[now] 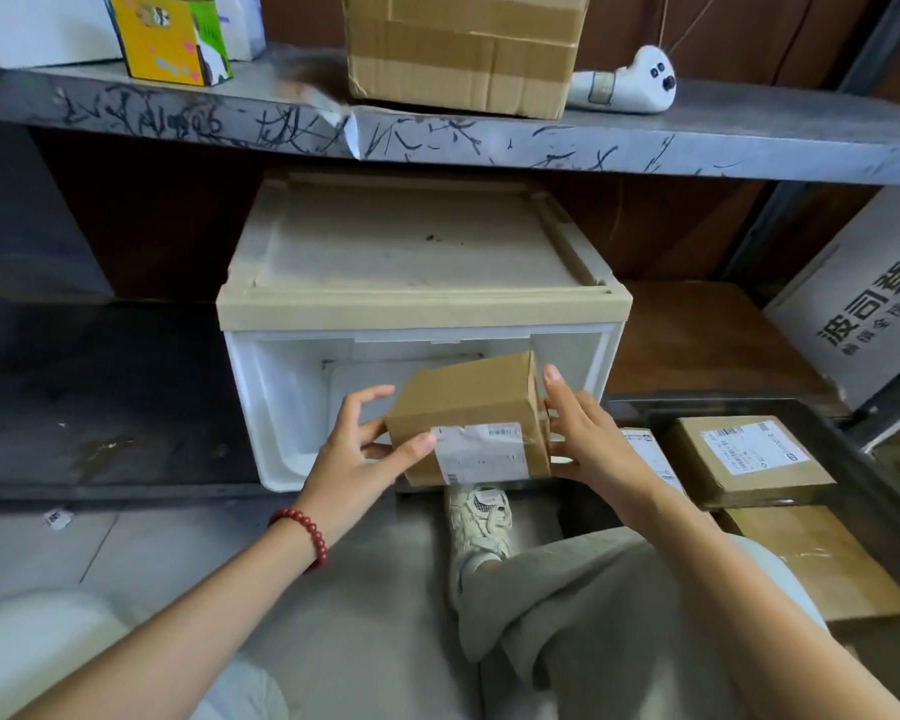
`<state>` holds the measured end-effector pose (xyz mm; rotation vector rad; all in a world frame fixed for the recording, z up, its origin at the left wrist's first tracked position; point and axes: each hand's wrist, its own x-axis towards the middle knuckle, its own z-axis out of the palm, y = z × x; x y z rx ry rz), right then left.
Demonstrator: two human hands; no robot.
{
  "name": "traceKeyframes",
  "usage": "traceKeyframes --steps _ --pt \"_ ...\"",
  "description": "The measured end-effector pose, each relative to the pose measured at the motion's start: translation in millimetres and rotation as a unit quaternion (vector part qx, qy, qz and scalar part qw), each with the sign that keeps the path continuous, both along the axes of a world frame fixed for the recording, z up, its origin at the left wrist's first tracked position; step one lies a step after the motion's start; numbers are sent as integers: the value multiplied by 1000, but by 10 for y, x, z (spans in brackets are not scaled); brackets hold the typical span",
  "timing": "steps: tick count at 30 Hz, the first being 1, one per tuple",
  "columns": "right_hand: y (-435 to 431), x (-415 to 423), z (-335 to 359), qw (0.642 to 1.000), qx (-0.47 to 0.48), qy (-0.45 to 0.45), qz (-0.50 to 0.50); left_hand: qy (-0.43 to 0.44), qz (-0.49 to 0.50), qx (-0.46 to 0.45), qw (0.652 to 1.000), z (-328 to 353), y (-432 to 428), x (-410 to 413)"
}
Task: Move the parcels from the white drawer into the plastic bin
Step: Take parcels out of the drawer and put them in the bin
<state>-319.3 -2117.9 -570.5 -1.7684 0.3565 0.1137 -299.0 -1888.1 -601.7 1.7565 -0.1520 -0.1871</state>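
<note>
From my remote station I see both hands holding one brown cardboard parcel with a white shipping label (468, 407) just above the front of the pulled-out white plastic drawer (281, 397). The parcel is tilted, label side toward the camera, clear of the drawer floor. The left hand (354, 449) grasps the parcel's left corner, thumb on the near face and fingers curled beneath. A red bead bracelet (302, 532) circles that wrist. The right hand (588, 439) grasps the opposite side, forefinger straight up along the edge and the other fingers bent against the cardboard.

Just right of the drawer stands the clear plastic bin with a dark rim (723, 403). Inside it lie a flat brown labelled parcel (744, 459), a plain brown parcel (817, 558) nearer the camera, and a third labelled parcel (650, 454) largely hidden behind the right wrist.

Above the drawer runs a scratched grey metal shelf (437, 132) carrying a large taped cardboard box (463, 49), a white handheld controller (630, 83) and a yellow and green carton (170, 36). In front of the drawer a cream laced sneaker (479, 517) rests on the floor. Further right of the drawer, behind the bin, leans a white box printed with black characters (863, 314).
</note>
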Motion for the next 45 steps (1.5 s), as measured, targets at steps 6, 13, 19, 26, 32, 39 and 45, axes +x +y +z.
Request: traceKeyframes --steps 6,13,19,26,32,39,45 --pt "-4 -18 38 999 -29 1 31 3 90 -2 996 112 -51 55" --pt "8 -98 58 992 -82 -12 96 18 116 33 993 73 46 101" --pt "24 -94 105 995 -81 30 49 24 31 -21 999 160 25 39" --pt "32 -81 66 989 -146 15 15 -7 -24 1 1000 87 74 47" --pt "38 -79 72 987 -155 31 24 20 -60 -36 997 50 32 -2" --pt "-18 -37 134 992 -6 -125 -28 -14 6 -117 993 239 -285 48" --pt "84 -107 230 994 6 -103 -42 -35 23 -157 987 335 -336 3"
